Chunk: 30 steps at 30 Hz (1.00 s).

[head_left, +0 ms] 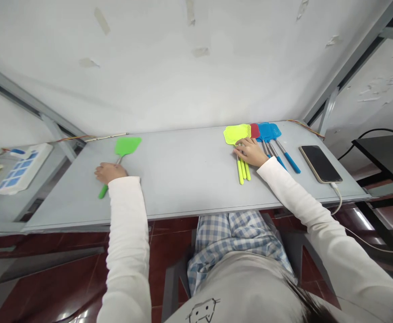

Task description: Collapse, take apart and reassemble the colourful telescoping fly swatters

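On the left of the table, my left hand (110,172) is curled over the thin metal shaft of a green fly swatter (128,146), whose handle end pokes out below the hand. My right hand (251,151) has its thumb and fingers about the metal shafts of several yellow fly swatters (237,133). Their heads overlap in a stack, and their yellow grips fan out beneath my hand. Partly covered, a red fly swatter (255,130) lies beside them. Blue fly swatters (269,131) overlap it on the right, with blue grips pointing toward me.
A phone (320,163) with a white charging cable lies at the right end of the grey table (179,175). Behind rises a white wall (196,89). Off the left end, a white tray with blue compartments (19,168) sits on another surface. Metal frame posts flank the table.
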Available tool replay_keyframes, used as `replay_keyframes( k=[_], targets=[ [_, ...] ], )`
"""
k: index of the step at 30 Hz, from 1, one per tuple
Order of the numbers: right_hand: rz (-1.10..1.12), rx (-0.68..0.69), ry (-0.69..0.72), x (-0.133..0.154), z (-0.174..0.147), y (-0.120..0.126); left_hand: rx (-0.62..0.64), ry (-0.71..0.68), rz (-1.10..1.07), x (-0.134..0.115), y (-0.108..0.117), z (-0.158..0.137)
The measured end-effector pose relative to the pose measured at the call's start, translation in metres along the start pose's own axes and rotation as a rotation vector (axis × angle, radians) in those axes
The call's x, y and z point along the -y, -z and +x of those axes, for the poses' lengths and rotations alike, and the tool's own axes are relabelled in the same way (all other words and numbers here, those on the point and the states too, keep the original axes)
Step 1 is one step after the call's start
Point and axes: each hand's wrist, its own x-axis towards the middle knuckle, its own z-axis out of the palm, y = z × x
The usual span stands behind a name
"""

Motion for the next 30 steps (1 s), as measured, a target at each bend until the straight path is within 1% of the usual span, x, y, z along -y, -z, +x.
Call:
replay_keyframes(
  k=[1, 2, 3, 4, 6, 8, 11, 12, 13, 15, 17, 19, 22, 24, 27, 30],
  targets=[
    [0.004, -0.023, 0.002, 0.002, 0.000, 0.002, 0.008, 0.022, 0.000, 0.002, -0.002, 0.001],
    [0.011, -0.051, 0.004, 0.004, 0.000, 0.004, 0.024, 0.021, -0.012, 0.000, -0.005, 0.001],
    [0.020, -0.078, 0.010, 0.008, 0.001, 0.006, 0.050, -0.009, -0.032, -0.008, -0.009, 0.000],
    [0.028, -0.100, 0.019, 0.012, 0.001, 0.008, 0.079, -0.087, -0.063, -0.021, -0.015, -0.004],
    [0.030, -0.123, 0.038, 0.023, 0.001, 0.013, 0.129, -0.271, -0.116, -0.059, -0.026, -0.019],
    [0.015, -0.114, 0.052, 0.034, 0.001, 0.015, 0.120, -0.521, -0.170, -0.103, -0.036, -0.040],
    [-0.014, -0.088, 0.072, 0.044, 0.002, 0.013, 0.122, -0.834, -0.232, -0.160, -0.044, -0.074],
    [-0.021, -0.094, 0.069, 0.044, 0.002, 0.011, 0.118, -0.902, -0.261, -0.174, -0.045, -0.082],
    [-0.027, -0.112, 0.056, 0.043, 0.002, 0.010, 0.104, -0.942, -0.287, -0.186, -0.046, -0.088],
    [-0.035, -0.163, 0.003, 0.037, 0.003, 0.007, 0.070, -0.970, -0.320, -0.204, -0.047, -0.094],
    [-0.043, -0.192, -0.048, 0.029, 0.003, 0.008, 0.045, -0.974, -0.313, -0.214, -0.047, -0.094],
    [-0.060, -0.184, -0.076, 0.021, 0.004, 0.010, 0.049, -0.988, -0.278, -0.219, -0.047, -0.092],
    [-0.107, -0.165, -0.098, 0.013, 0.004, 0.012, 0.088, -1.011, -0.222, -0.222, -0.045, -0.088],
    [-0.137, -0.184, -0.104, 0.008, 0.005, 0.014, 0.104, -1.005, -0.206, -0.221, -0.041, -0.085],
    [-0.178, -0.269, -0.155, -0.009, 0.004, 0.021, 0.103, -0.974, -0.206, -0.209, -0.034, -0.074],
    [-0.228, -0.377, -0.330, -0.039, -0.003, 0.031, 0.084, -0.925, -0.194, -0.180, -0.030, -0.052]
  ],
)
